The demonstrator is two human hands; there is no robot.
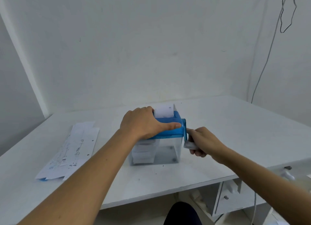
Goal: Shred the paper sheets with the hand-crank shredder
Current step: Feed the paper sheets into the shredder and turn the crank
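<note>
- My left hand (143,122) lay over the blue top of the shredder (168,132). The thumb ran straight along the near edge, and the fingers bent over the far edge just beside the feed slot. I was clasping the lid and bearing down on it.
- My right hand (204,141) was wrapped round the pale knob of the crank (185,132), on the shredder's right side. The blue arm of the crank pointed down and the knob sat low, beside the bin (168,152).
- One sheet (164,110) stood upright in the slot, with part of it showing above the blue top. As I judged it, this sheet was partly fed and the step in hand was cranking it through.
- Through the clear wall of the bin I could see white strips (144,153) piled toward the left side.
- The stack of sheets (70,150) lay flat on the table (235,132), well to the left of the shredder and apart from it. Most of the job looked to be ahead of me.
- The next move called for a steady turn of the crank while my left hand pinned the light shredder so it would not slide or tip. Once the sheet had dropped out of sight, my left hand would have to let go and reach to the stack for another.
</note>
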